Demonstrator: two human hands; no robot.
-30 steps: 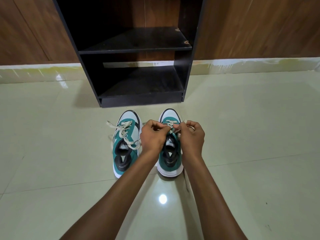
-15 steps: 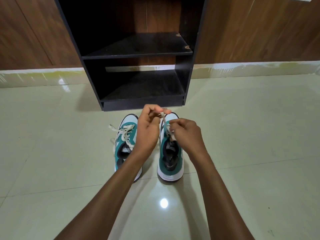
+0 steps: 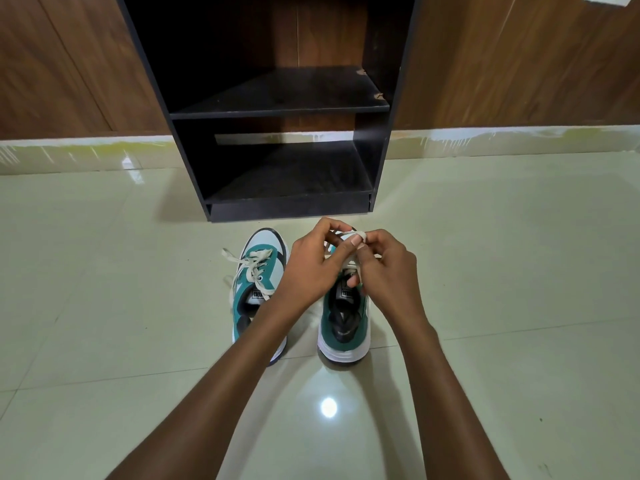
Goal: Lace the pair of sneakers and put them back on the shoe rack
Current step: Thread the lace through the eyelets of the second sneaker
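Observation:
Two teal and white sneakers stand side by side on the tiled floor, toes toward the black shoe rack [image 3: 194, 143]. The left sneaker [image 3: 257, 299] has its cream lace tied loosely over the tongue. Over the front of the right sneaker [image 3: 344, 323], my left hand [image 3: 311, 268] and my right hand [image 3: 384, 271] pinch that shoe's cream lace [image 3: 351, 234] between their fingertips, pulled up above the toe. The hands hide the right sneaker's toe and eyelets.
The rack has two bare shelves, upper [image 3: 287, 98] and lower [image 3: 294, 174], and stands against a wood-panelled wall [image 3: 69, 64]. Glossy cream floor tiles [image 3: 502, 271] spread on both sides of the shoes.
Both hands have lifted from the right sneaker's tongue and drawn its lace up toward the toe. The view has shifted closer to the rack.

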